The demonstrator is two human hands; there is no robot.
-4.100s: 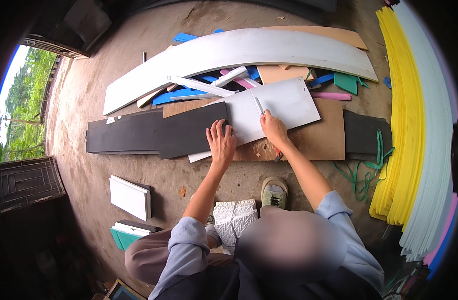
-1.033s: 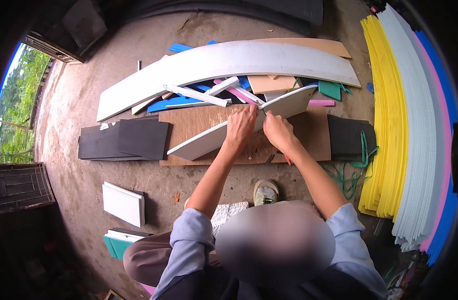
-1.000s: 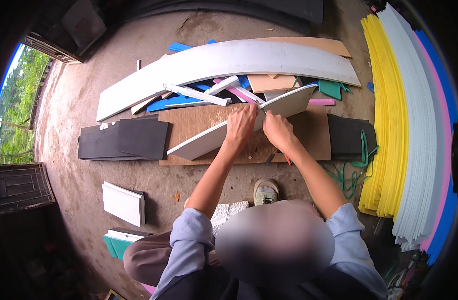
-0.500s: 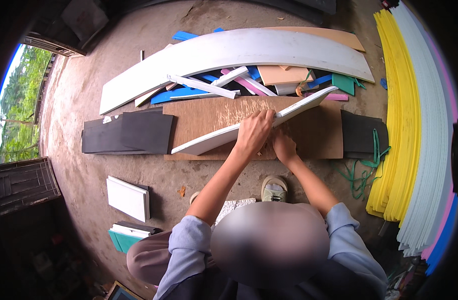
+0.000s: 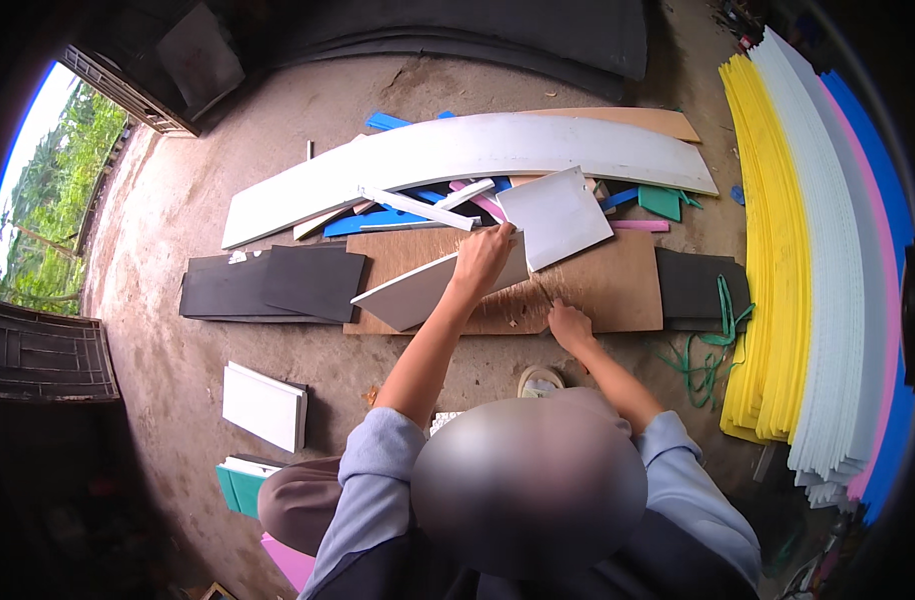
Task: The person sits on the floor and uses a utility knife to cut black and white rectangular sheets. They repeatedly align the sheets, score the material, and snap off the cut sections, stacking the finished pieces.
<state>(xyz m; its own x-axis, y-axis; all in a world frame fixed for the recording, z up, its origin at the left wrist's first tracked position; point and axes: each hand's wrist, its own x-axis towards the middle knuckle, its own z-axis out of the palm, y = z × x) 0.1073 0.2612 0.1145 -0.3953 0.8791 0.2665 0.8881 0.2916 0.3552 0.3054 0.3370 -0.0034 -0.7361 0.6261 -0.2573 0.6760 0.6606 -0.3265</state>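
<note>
My left hand [image 5: 485, 260] is closed on the upper edge of a white foam sheet piece [image 5: 408, 292], which stands tilted over a brown wooden board [image 5: 628, 290]. Against its right end leans a second white foam piece [image 5: 563, 220], turned at an angle; whether the two are fully parted I cannot tell. My right hand [image 5: 571, 328] is a closed fist low over the board's near edge, apart from the foam. From it sticks out a thin, dark, knife-like tool [image 5: 545, 294], mostly hidden by the fingers.
Beyond the board lie a long white curved sheet [image 5: 458, 150] and colourful offcuts. Black sheets [image 5: 313, 283] extend past the board's ends. Tall yellow sheets [image 5: 763, 260] and pale ones stand at right, near green string [image 5: 713, 345]. White blocks [image 5: 264, 405] sit at left.
The long white sheet now shows as two angled pieces, the right one swung up and away. My right hand has come down from beneath it towards me. The whole view has shifted slightly.
</note>
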